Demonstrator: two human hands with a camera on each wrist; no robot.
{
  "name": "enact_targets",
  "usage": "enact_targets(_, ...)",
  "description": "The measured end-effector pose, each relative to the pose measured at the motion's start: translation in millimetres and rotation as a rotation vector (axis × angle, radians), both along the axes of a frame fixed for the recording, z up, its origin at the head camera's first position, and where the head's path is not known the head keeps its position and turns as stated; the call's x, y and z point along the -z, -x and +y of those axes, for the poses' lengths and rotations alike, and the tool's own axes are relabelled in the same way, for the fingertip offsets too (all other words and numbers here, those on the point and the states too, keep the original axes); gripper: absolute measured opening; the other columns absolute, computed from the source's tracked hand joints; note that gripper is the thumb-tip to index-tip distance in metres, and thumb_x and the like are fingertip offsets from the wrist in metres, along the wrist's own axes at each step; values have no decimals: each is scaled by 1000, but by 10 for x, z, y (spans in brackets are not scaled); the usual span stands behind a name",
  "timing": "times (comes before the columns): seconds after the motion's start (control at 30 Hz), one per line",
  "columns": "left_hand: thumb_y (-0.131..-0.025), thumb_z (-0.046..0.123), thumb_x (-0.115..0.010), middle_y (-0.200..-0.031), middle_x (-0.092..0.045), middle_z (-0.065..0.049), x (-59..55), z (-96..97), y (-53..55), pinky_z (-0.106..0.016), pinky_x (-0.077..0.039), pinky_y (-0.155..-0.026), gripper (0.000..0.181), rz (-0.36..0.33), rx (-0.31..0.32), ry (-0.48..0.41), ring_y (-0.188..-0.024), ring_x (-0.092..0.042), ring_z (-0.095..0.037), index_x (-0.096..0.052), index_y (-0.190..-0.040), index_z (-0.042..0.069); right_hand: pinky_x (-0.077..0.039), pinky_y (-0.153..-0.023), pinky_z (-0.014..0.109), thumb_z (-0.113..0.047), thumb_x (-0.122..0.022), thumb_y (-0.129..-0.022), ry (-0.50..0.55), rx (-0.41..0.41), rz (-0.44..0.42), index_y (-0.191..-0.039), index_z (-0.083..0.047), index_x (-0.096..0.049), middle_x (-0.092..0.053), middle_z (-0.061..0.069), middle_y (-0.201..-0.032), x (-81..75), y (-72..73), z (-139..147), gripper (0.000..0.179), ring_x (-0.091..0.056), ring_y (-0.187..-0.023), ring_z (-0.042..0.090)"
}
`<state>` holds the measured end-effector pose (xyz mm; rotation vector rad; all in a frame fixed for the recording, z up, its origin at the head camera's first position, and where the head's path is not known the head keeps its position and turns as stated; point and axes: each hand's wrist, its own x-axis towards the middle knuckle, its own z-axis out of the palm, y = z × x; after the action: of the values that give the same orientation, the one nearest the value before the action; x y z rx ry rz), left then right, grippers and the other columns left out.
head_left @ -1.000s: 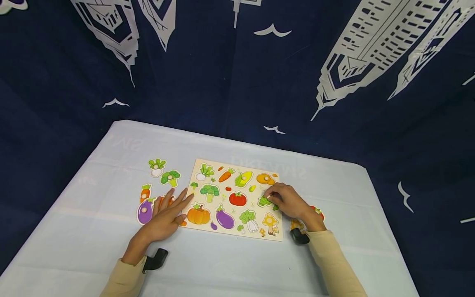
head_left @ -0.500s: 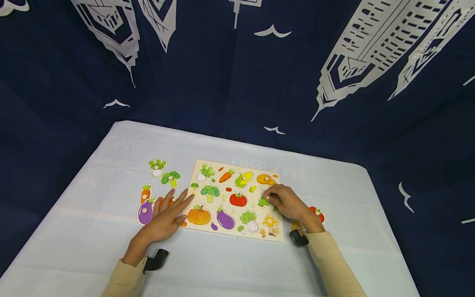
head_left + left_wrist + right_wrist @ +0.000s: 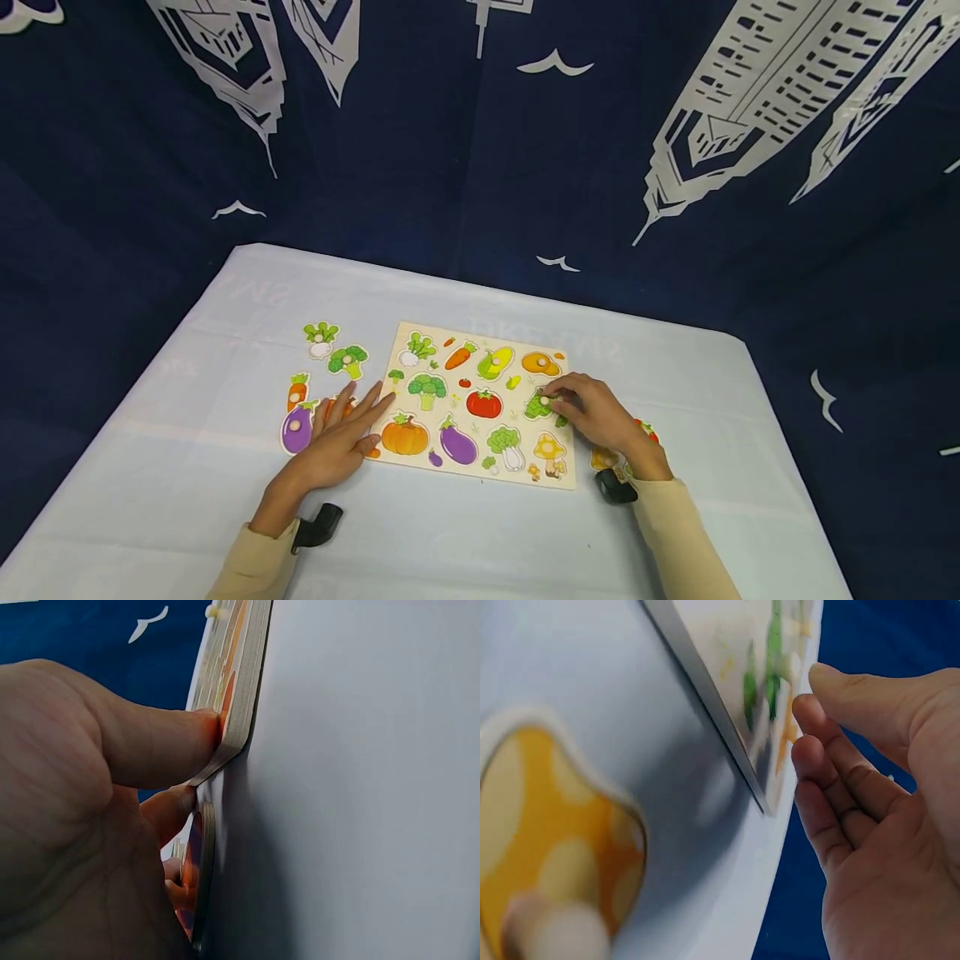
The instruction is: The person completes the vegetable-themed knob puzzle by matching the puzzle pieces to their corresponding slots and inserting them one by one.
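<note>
My left hand [image 3: 337, 442] lies with fingers spread at the left edge of a wooden vegetable puzzle board [image 3: 480, 473]. Its thumb presses the board's near left corner in the left wrist view, while other fingers reach over an orange piece [image 3: 342, 406] beside it. On the right, my right hand [image 3: 600, 417] hovers at the board's edge, fingers loosely bent with nothing between them in the right wrist view. Right by its fingertips a green vegetable piece [image 3: 537, 407], its knob showing, sits in the board. Knobbed corn [image 3: 495, 362] and potato [image 3: 538, 363] pieces sit in the top row.
Left of the board lie loose turnip [image 3: 321, 340], broccoli [image 3: 348, 361], carrot [image 3: 297, 390] and eggplant [image 3: 296, 428] pieces. A yellow mushroom piece [image 3: 562, 825] and a partly hidden red piece [image 3: 647, 430] lie by the right wrist. A dark blue curtain [image 3: 450, 167] hangs behind the table.
The right fingers have let go of the green piece's knob and moved slightly right, leaving the piece in the board. The left hand has kept its place.
</note>
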<state>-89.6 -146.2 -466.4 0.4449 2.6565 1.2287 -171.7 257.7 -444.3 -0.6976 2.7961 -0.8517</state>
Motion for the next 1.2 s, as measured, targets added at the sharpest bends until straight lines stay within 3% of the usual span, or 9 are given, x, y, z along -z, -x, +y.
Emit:
enact_targets(0.13, -97, 0, -53, -165, -20, -21, 13, 9, 0, -68, 17, -111, 61, 12, 5, -17, -151, 4, -48, -35, -155, 7, -53, -89, 39, -9, -69, -94, 1, 23, 0, -114, -10, -70, -69, 0, -112, -31, -78, 101, 20, -62, -98, 16)
enact_targets(0.33, -97, 0, -53, -164, -21, -22, 59, 3, 9, -69, 18, -110, 61, 47, 9, -41, -151, 4, -48, -36, -155, 7, -52, -83, 32, -9, -71, -93, 26, 16, -50, -111, -11, -71, -69, -2, -105, -29, -190, 213, 19, -58, -91, 11)
enact_targets(0.47, -97, -1, -54, -165, -20, -21, 12, 11, 6, -68, 17, -111, 61, 17, 3, -20, -151, 4, -48, -36, -155, 7, -49, -78, 25, -14, -72, -93, 58, -20, -115, -111, -12, -71, -68, -3, -102, -49, -276, 283, 18, -56, -87, 9)
enact_targets(0.67, -97, -1, -53, -165, -19, -21, -14, 12, 2, -69, 17, -111, 61, 10, 11, -5, -151, 5, -48, -35, -155, 6, -50, -76, 25, -16, -70, -94, 82, -97, -189, -109, -11, -71, -68, -3, -98, -140, -389, 432, 16, -56, -84, 8)
enact_targets(0.8, -97, -1, -54, -165, -20, -21, -9, 9, 7, -69, 17, -111, 61, 18, 10, -6, -151, 4, -48, -36, -155, 6, -49, -73, 25, -13, -66, -97, 67, -104, -252, -107, -11, -72, -64, -3, -93, -206, -444, 547, 12, -54, -83, 7)
enact_targets(1.2, -97, -1, -54, -165, -19, -19, 18, 11, 3, -68, 18, -112, 62, 7, 2, 0, -152, 5, -47, -35, -155, 8, -51, -83, 25, -9, -71, -92, 87, -75, -277, -99, -17, -77, -71, -1, -103, -210, -551, 757, 12, -60, -95, 15)
